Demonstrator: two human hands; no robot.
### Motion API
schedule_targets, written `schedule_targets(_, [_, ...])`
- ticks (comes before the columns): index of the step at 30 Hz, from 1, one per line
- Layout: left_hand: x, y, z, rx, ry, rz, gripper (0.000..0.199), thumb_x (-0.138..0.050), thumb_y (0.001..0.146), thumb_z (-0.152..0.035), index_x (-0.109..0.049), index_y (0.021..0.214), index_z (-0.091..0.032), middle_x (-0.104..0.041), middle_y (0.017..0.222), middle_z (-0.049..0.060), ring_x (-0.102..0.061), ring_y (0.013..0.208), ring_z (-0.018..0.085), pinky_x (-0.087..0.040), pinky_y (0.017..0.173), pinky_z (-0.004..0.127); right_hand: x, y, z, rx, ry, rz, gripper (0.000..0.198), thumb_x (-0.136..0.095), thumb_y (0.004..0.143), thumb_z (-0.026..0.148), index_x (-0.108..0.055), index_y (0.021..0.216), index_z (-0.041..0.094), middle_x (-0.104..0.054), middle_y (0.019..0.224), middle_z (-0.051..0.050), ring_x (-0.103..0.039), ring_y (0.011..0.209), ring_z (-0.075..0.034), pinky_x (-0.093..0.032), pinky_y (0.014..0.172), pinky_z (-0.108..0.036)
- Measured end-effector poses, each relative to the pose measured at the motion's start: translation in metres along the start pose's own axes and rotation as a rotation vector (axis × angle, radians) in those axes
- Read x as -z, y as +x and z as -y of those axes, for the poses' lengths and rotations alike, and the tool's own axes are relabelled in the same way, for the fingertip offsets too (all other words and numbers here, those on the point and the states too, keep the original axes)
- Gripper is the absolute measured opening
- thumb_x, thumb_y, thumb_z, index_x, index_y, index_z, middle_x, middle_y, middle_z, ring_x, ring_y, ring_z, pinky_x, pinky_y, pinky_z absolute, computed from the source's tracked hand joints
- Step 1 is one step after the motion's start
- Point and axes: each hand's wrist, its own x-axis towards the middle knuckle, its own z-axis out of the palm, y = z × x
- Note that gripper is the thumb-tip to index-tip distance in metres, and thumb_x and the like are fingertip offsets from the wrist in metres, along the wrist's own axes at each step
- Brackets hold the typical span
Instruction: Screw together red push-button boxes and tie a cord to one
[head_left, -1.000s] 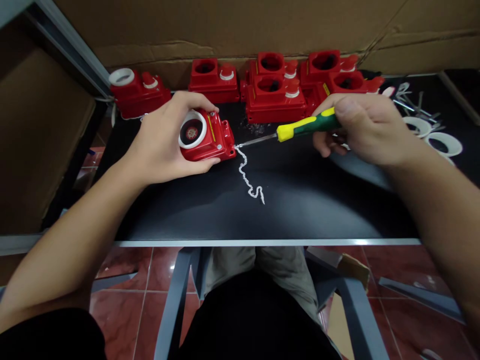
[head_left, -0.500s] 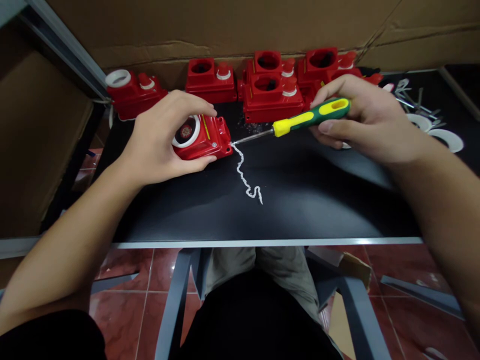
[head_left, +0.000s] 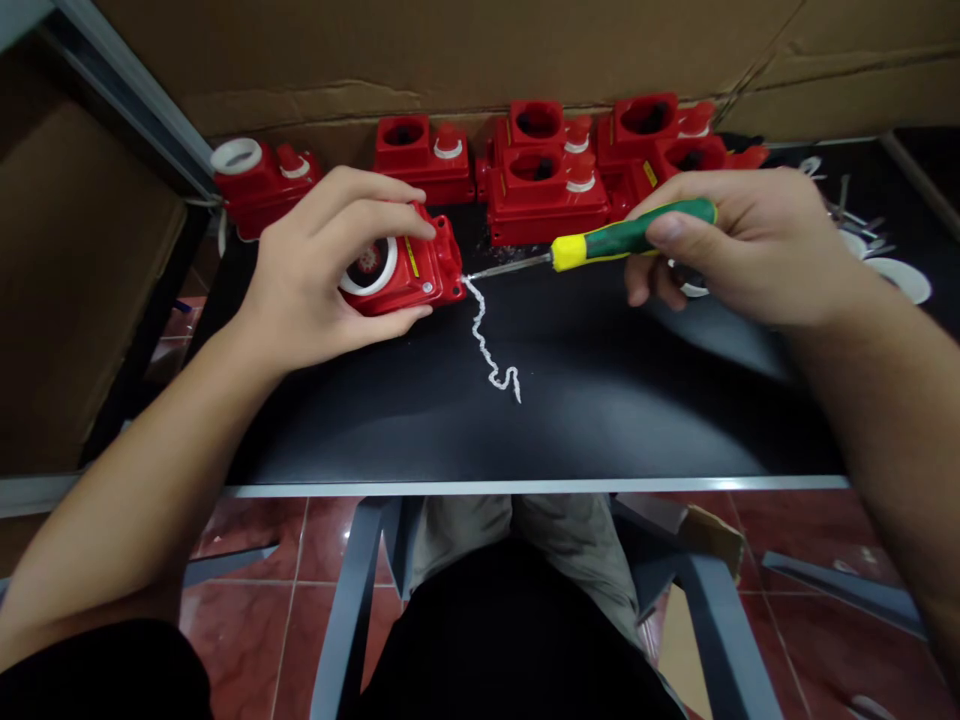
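Note:
My left hand grips a red housing with a white ring on its face, resting on the black tabletop. Fingers go over its far side and the thumb lies along its near side. In my right hand is a screwdriver with a green and yellow handle, its shaft pointing left. The tip meets the housing's right end near the corner. From that spot a thin, crinkled white strand trails over the table toward me.
Several similar red housings stand along the cardboard wall at the back. Right of my right hand lie white rings and small metal parts. The table's pale front edge runs just before my lap.
The screwdriver handle has rolled in my right hand, showing more green, and has shifted slightly right. Its tip stays at the housing's end. The housing and strand have moved slightly.

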Motion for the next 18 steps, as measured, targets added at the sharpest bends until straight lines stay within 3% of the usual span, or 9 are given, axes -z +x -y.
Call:
schedule_targets(4, [-0.001,-0.002,0.002,0.042,0.023,0.035,0.044,-0.09,0.113,-0.042,-0.076,0.154,-0.04,-0.078,0.168,0.007,-0.082,0.145,0.036,-0.072,0.124,0.062,-0.008,-0.001,-0.003,0.017,0.043,-0.017,0.065,-0.083,0.107,0.083,-0.072,0.114,0.02,-0.065,0.069,0.002,-0.052,0.049,-0.008,-0.036,0.043,-0.025])
schedule_targets(7, [-0.002,-0.004,0.004,0.107,0.007,0.056,0.045,-0.089,0.111,-0.047,-0.077,0.154,-0.046,-0.077,0.17,0.002,-0.08,0.147,0.036,-0.069,0.128,0.06,-0.008,-0.002,-0.008,0.083,0.028,-0.04,0.06,-0.093,0.103,0.075,-0.071,0.124,0.024,-0.057,0.078,0.004,-0.049,0.059,-0.007,-0.034,0.05,-0.023])
schedule_targets(10, [-0.002,-0.005,0.006,0.141,-0.022,0.056,0.046,-0.089,0.109,-0.049,-0.078,0.154,-0.046,-0.076,0.171,0.0,-0.078,0.147,0.038,-0.064,0.134,0.063,0.001,-0.002,-0.015,0.1,-0.042,-0.029,0.057,-0.102,0.096,0.061,-0.07,0.124,0.024,-0.06,0.095,0.001,-0.053,0.075,-0.007,-0.04,0.06,-0.022])
schedule_targets(13, [-0.001,-0.006,0.007,0.157,-0.039,0.047,0.051,-0.088,0.107,-0.049,-0.077,0.156,-0.047,-0.075,0.172,-0.001,-0.077,0.15,0.04,-0.061,0.137,0.066,0.012,-0.002,-0.02,0.076,-0.014,0.072,0.05,-0.098,0.103,0.053,-0.067,0.13,0.025,-0.063,0.097,0.002,-0.057,0.074,-0.006,-0.044,0.062,-0.022])
schedule_targets(18, [0.002,-0.005,0.005,0.129,-0.02,0.022,0.059,-0.088,0.107,-0.044,-0.071,0.163,-0.048,-0.076,0.172,-0.001,-0.077,0.152,0.039,-0.062,0.136,0.064,0.013,-0.003,-0.014,0.063,-0.001,0.059,0.061,-0.094,0.106,0.066,-0.069,0.143,0.025,-0.08,0.112,0.001,-0.067,0.073,-0.003,-0.055,0.067,-0.022])
